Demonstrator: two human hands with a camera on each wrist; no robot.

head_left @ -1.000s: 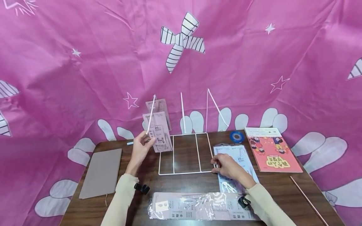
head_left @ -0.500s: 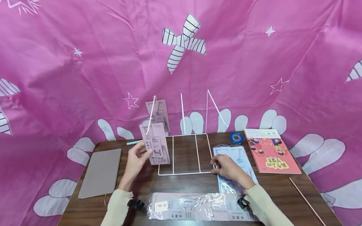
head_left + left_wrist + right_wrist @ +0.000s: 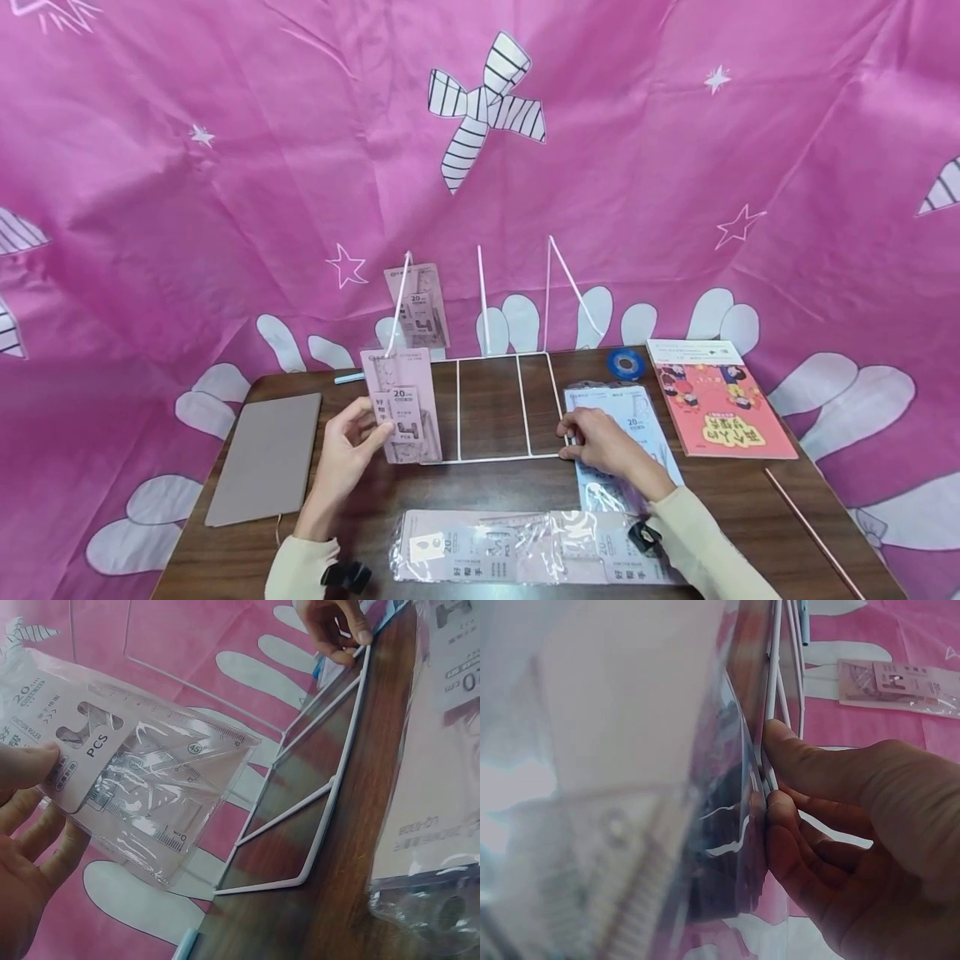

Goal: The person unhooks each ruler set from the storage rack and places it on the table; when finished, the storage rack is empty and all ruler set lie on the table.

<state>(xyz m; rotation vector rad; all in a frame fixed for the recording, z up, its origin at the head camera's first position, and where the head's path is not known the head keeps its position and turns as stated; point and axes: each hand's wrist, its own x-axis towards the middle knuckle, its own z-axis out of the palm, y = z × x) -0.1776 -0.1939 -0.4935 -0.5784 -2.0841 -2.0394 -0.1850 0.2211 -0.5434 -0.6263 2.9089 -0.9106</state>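
Ruler pack (image 3: 402, 407) pinched in left hand (image 3: 347, 443).

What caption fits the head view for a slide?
Left hand holds a pink ruler pack; right hand pinches the white wire rack.

Left hand (image 3: 26, 847) at lower left, thumb pressed on pink card inside clear ruler packet (image 3: 131, 780), fingers behind it. Packet held tilted, above white wire rack (image 3: 330, 787), apart from it. Rack base lies flat on dark wood table (image 3: 352, 900). Right hand (image 3: 334, 626) at top pinches rack's far corner. Another pink packet (image 3: 442, 765) lies along right edge. Pink patterned cloth (image 3: 187, 637) behind.
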